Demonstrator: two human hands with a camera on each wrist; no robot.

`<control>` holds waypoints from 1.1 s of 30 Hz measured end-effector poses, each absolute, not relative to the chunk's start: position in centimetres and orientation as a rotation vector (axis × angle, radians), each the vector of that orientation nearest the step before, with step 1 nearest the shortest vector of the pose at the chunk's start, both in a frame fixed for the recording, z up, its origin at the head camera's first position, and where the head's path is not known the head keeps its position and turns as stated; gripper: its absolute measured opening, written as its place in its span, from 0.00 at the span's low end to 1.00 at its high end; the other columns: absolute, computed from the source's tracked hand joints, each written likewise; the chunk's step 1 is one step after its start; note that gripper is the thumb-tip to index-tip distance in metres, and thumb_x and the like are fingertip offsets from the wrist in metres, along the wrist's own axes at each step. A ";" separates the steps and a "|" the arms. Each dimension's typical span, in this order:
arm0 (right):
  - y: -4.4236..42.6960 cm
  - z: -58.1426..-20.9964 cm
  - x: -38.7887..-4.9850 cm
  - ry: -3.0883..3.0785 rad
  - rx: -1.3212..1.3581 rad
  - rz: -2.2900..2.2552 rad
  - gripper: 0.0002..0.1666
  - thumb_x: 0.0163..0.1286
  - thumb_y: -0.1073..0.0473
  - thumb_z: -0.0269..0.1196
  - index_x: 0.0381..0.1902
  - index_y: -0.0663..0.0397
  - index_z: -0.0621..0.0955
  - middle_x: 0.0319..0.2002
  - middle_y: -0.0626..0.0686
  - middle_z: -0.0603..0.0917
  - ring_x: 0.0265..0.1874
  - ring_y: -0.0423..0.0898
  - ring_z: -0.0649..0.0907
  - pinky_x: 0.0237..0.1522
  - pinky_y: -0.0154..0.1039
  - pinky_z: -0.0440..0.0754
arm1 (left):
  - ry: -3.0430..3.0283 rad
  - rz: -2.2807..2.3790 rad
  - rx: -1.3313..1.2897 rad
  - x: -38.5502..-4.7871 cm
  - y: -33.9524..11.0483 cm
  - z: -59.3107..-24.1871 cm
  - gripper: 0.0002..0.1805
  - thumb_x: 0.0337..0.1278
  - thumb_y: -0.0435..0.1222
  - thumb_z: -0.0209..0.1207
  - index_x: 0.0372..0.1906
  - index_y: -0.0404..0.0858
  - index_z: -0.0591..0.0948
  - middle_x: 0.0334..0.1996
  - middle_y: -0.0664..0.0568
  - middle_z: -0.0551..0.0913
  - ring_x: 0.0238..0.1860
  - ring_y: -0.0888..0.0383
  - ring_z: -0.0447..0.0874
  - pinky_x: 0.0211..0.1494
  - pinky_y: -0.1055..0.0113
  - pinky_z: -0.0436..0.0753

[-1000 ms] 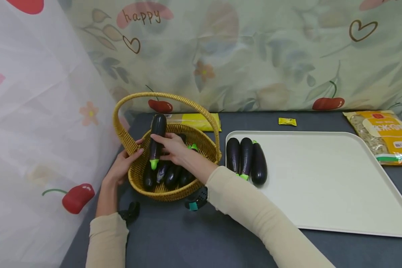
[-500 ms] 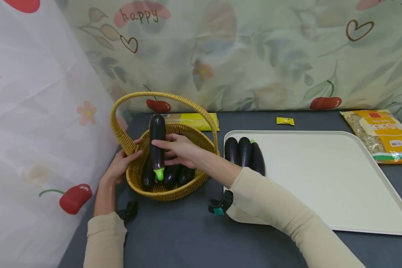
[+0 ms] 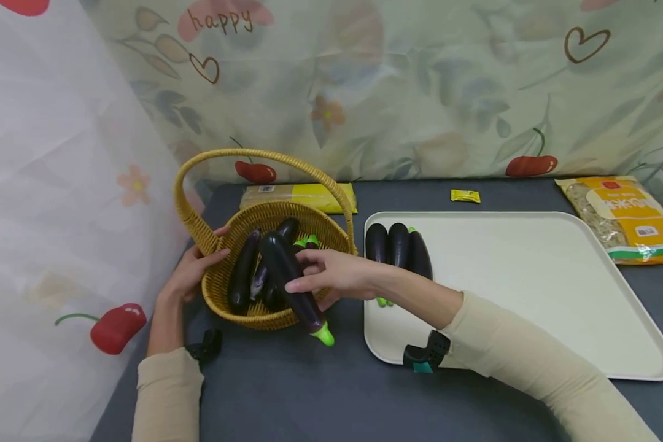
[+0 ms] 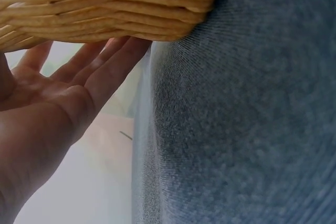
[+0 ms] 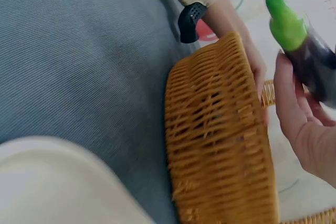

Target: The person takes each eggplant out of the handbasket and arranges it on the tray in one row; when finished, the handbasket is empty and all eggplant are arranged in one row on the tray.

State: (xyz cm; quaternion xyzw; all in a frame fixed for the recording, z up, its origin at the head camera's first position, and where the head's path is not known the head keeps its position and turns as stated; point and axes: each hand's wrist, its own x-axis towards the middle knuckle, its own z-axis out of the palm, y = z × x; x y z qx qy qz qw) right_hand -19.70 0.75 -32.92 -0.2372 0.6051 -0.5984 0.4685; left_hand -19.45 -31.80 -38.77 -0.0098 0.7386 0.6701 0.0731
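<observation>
In the head view my right hand (image 3: pixel 331 276) pinches a dark eggplant (image 3: pixel 287 273) over the front right rim of the wicker basket (image 3: pixel 221 307), its green stem end pointing down toward the front right. The right wrist view shows that eggplant (image 5: pixel 315 66) between thumb and fingers, above the basket (image 5: pixel 220 129). My left hand (image 3: pixel 190 270) grips the basket's left rim at the foot of the handle; in the left wrist view its fingers (image 4: pixel 105 72) reach behind the wicker (image 4: pixel 105 11). Several eggplants (image 3: pixel 245 273) lie in the basket.
Right of the basket, a white tray (image 3: pixel 519 294) holds three eggplants (image 3: pixel 398 244) at its left end. Behind the basket lies a yellow packet (image 3: pixel 323 196). A small yellow sachet (image 3: pixel 465 196) is behind the tray, and an orange bag (image 3: pixel 632 221) lies at the back right.
My right hand has moved right and toward the front with the eggplant, which has gone from nearly upright in view to slanting. My left hand stays on the basket. The head view has shifted slightly.
</observation>
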 end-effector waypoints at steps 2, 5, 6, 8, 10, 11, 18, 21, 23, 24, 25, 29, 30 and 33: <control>2.0 -33.2 -19.5 1.479 -0.586 -1.448 0.41 0.68 0.61 0.61 0.73 0.58 0.54 0.58 0.60 0.75 0.52 0.53 0.78 0.45 0.52 0.80 | 2.227 2.000 -0.027 -19.5 -31.8 -38.7 0.35 0.67 0.38 0.56 0.75 0.43 0.57 0.71 0.37 0.54 0.60 0.53 0.68 0.47 0.69 0.78; 3.8 -33.7 -19.0 1.481 -0.599 -1.420 0.41 0.67 0.60 0.63 0.71 0.59 0.55 0.58 0.59 0.75 0.53 0.52 0.78 0.44 0.52 0.80 | 2.232 1.985 -0.021 -19.5 -31.8 -38.7 0.35 0.67 0.38 0.56 0.75 0.43 0.56 0.71 0.37 0.53 0.62 0.52 0.66 0.48 0.69 0.78; 4.4 -33.8 -18.9 1.481 -0.605 -1.408 0.41 0.66 0.60 0.64 0.71 0.59 0.57 0.57 0.59 0.76 0.52 0.53 0.78 0.43 0.52 0.80 | 2.230 1.985 -0.020 -19.4 -31.8 -38.7 0.35 0.67 0.39 0.56 0.75 0.43 0.56 0.71 0.37 0.53 0.61 0.53 0.67 0.48 0.69 0.78; 5.5 -34.1 -18.6 1.493 -0.616 -1.387 0.38 0.65 0.60 0.65 0.68 0.60 0.60 0.54 0.60 0.78 0.50 0.54 0.80 0.43 0.53 0.80 | 2.219 1.994 -0.016 -19.4 -31.8 -38.7 0.35 0.67 0.38 0.56 0.75 0.44 0.56 0.71 0.35 0.54 0.58 0.54 0.71 0.46 0.69 0.79; 6.6 -34.4 -18.4 1.514 -0.627 -1.362 0.38 0.64 0.59 0.66 0.66 0.60 0.62 0.52 0.60 0.79 0.47 0.55 0.81 0.42 0.52 0.81 | 2.201 2.010 -0.011 -19.5 -31.8 -38.8 0.35 0.67 0.38 0.56 0.75 0.44 0.56 0.70 0.34 0.55 0.54 0.57 0.74 0.44 0.67 0.80; 7.1 -34.5 -18.3 1.529 -0.628 -1.350 0.38 0.64 0.58 0.67 0.66 0.60 0.62 0.52 0.59 0.78 0.47 0.55 0.81 0.42 0.52 0.81 | 2.192 2.019 -0.007 -19.5 -31.8 -38.8 0.35 0.67 0.38 0.56 0.75 0.44 0.56 0.70 0.34 0.55 0.53 0.57 0.76 0.44 0.67 0.80; 11.2 -35.8 -18.4 1.572 -0.586 -1.317 0.45 0.63 0.58 0.68 0.70 0.62 0.58 0.56 0.61 0.75 0.49 0.55 0.80 0.43 0.51 0.80 | 2.219 1.998 -0.002 -19.3 -31.9 -38.8 0.36 0.67 0.39 0.56 0.75 0.45 0.56 0.70 0.33 0.55 0.51 0.59 0.77 0.43 0.67 0.80; 12.8 -36.0 -18.8 1.600 -0.583 -1.329 0.43 0.64 0.58 0.66 0.70 0.62 0.58 0.56 0.61 0.75 0.49 0.55 0.80 0.44 0.52 0.80 | 2.254 1.969 0.001 -19.3 -31.9 -38.7 0.35 0.67 0.40 0.56 0.75 0.45 0.56 0.70 0.34 0.54 0.55 0.56 0.74 0.45 0.68 0.80; 13.9 -36.1 -19.1 1.625 -0.567 -1.342 0.40 0.65 0.59 0.66 0.68 0.62 0.59 0.55 0.60 0.76 0.49 0.56 0.80 0.44 0.52 0.80 | 2.260 1.960 0.004 -19.3 -32.0 -38.7 0.36 0.67 0.40 0.56 0.75 0.45 0.55 0.71 0.36 0.53 0.59 0.53 0.70 0.46 0.68 0.79; 14.4 -36.1 -19.2 1.642 -0.554 -1.347 0.39 0.65 0.58 0.65 0.67 0.62 0.59 0.55 0.60 0.76 0.49 0.56 0.79 0.44 0.53 0.80 | 2.255 1.961 0.006 -19.3 -32.0 -38.7 0.36 0.67 0.40 0.56 0.75 0.45 0.55 0.71 0.36 0.53 0.61 0.51 0.68 0.47 0.69 0.78; 14.9 -36.1 -19.4 1.663 -0.534 -1.350 0.38 0.65 0.58 0.65 0.67 0.62 0.59 0.55 0.61 0.77 0.49 0.56 0.79 0.44 0.53 0.80 | 2.252 1.963 0.006 -19.3 -32.0 -38.7 0.36 0.67 0.40 0.56 0.75 0.45 0.55 0.72 0.36 0.52 0.62 0.50 0.66 0.47 0.69 0.78; 16.9 -36.1 -20.1 1.743 -0.411 -1.373 0.41 0.66 0.56 0.65 0.68 0.63 0.56 0.57 0.62 0.74 0.49 0.55 0.79 0.44 0.52 0.80 | 2.227 1.984 0.013 -19.3 -31.9 -38.8 0.36 0.67 0.39 0.56 0.75 0.45 0.55 0.72 0.37 0.51 0.65 0.46 0.62 0.48 0.69 0.78; 17.4 -36.1 -20.2 1.755 -0.381 -1.380 0.43 0.66 0.56 0.65 0.69 0.63 0.54 0.58 0.63 0.73 0.49 0.54 0.79 0.44 0.52 0.80 | 2.221 1.989 0.013 -19.3 -31.9 -38.8 0.36 0.67 0.39 0.56 0.75 0.45 0.55 0.72 0.37 0.51 0.65 0.46 0.61 0.48 0.69 0.78; 18.7 -36.0 -20.8 1.783 -0.307 -1.396 0.44 0.67 0.55 0.64 0.70 0.61 0.52 0.57 0.62 0.74 0.47 0.53 0.79 0.45 0.52 0.79 | 2.213 1.997 0.010 -19.4 -31.8 -38.8 0.36 0.67 0.39 0.56 0.75 0.45 0.55 0.72 0.38 0.51 0.66 0.46 0.61 0.48 0.69 0.78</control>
